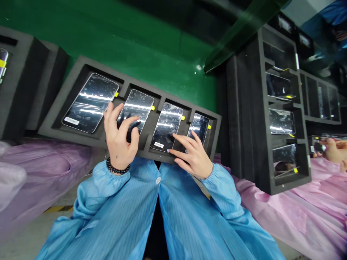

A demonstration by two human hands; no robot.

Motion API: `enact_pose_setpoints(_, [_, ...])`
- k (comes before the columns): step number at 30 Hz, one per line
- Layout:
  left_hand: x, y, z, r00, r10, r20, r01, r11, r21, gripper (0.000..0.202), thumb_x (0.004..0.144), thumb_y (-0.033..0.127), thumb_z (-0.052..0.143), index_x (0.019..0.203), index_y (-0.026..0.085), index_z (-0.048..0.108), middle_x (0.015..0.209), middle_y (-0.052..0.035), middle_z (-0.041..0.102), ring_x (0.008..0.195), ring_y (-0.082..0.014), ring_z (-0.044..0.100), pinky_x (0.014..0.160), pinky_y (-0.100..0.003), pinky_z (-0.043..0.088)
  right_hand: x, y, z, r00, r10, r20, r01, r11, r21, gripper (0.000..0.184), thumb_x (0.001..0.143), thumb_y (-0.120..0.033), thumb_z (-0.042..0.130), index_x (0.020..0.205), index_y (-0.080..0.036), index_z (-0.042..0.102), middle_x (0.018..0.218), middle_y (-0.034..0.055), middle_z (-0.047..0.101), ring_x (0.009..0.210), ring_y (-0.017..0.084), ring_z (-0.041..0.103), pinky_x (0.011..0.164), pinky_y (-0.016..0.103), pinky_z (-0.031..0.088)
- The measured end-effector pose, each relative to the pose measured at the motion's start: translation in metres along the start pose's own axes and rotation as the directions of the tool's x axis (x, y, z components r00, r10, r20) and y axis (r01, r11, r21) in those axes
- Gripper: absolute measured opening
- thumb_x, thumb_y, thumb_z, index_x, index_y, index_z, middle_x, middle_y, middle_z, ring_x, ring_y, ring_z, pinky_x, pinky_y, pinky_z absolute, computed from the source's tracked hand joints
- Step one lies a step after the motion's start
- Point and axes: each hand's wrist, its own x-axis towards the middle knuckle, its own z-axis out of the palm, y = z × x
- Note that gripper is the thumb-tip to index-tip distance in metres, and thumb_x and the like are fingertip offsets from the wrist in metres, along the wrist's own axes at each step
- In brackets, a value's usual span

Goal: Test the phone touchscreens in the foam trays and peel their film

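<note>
Four smartphones [127,112] lie in a row in a black foam tray [47,128], one phone in each slot. They are flat, dark and shiny, and bright lights shine back in white lines from their glass. Small spots dot the glass. The row sits right in front of the person, and the tray tilts a bit across the view. Four small yellow tags [153,107] stick out beside the slots, one for each phone. Two of the phones show a small white label [72,121] near the bottom.

The left hand [119,144] is over the second phone, with its fingers curled and its thumb apart from them. The hand hides part of that phone, so it is hard to see if the fingertips press on the glass. The left grip does not look clamped. The right hand [192,155] lies across the third and fourth phones, with its fingers spread and its grip open.

One black bead band [118,167] circles the left wrist. Both arms wear a blue striped coat [119,213].

A second foam tray [241,119] stands on the right, with three phones easy to see. A third foam tray [27,90] sits on the left, with one phone at its edge. Another person's hand [334,151] shows at the far right, above a pink plastic sheet [284,213].
</note>
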Motion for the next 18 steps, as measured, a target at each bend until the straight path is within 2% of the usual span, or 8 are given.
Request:
enact_pose_setpoints(5, [0.0,0.001,-0.001,1.0,0.007,0.018,-0.007,1.0,0.007,0.043,0.101,0.039,0.037,0.119,0.016,0.068,0.157,-0.0083,0.042,0.156,-0.0339,0.025,0.131,-0.057,0.022,-0.007,0.003,-0.011,0.993,0.048,-0.108,-0.047,0.999,0.008,0.037,0.104,-0.034,0.042,0.121,-0.022,0.073,0.152,0.0137,0.054,0.131,0.027,0.055,0.121,0.058,0.032])
enact_pose_setpoints(9, [0.0,0.003,-0.002,0.999,-0.017,0.04,0.015,0.999,0.033,0.043,0.101,0.042,0.035,0.117,0.018,0.068,0.156,-0.0066,0.043,0.156,-0.0325,0.025,0.132,-0.054,0.021,-0.02,0.009,-0.023,0.968,0.161,-0.193,-0.164,0.986,-0.003,0.036,0.102,-0.03,0.043,0.123,-0.025,0.072,0.154,0.0083,0.052,0.133,0.029,0.054,0.121,0.059,0.034])
enact_pose_setpoints(11, [0.003,0.006,-0.004,0.994,-0.024,0.105,0.02,0.999,0.036,0.042,0.102,0.041,0.035,0.12,0.02,0.066,0.157,-0.0071,0.041,0.157,-0.0336,0.022,0.132,-0.057,0.018,-0.029,0.014,-0.028,0.941,0.23,-0.249,-0.234,0.972,0.016,0.036,0.102,-0.029,0.043,0.124,-0.027,0.072,0.154,0.0064,0.052,0.133,0.03,0.054,0.12,0.059,0.036])
enact_pose_setpoints(15, [0.026,0.021,-0.013,0.965,0.093,0.247,-0.102,0.994,0.025,0.041,0.102,0.037,0.038,0.131,0.018,0.059,0.16,-0.0143,0.037,0.157,-0.038,0.018,0.128,-0.068,0.014,-0.04,0.027,-0.034,0.875,0.349,-0.337,-0.354,0.934,0.049,0.034,0.101,-0.026,0.046,0.122,-0.027,0.072,0.151,0.0074,0.054,0.133,0.031,0.055,0.117,0.058,0.04])
enact_pose_setpoints(18, [0.057,0.039,-0.015,0.929,0.238,0.285,-0.253,0.967,0.017,0.041,0.102,0.038,0.04,0.134,0.018,0.057,0.161,-0.0143,0.035,0.158,-0.037,0.015,0.129,-0.065,0.008,-0.037,0.041,-0.037,0.836,0.41,-0.365,-0.421,0.906,0.051,0.032,0.102,-0.029,0.045,0.118,-0.026,0.074,0.147,0.009,0.057,0.132,0.031,0.055,0.114,0.057,0.043])
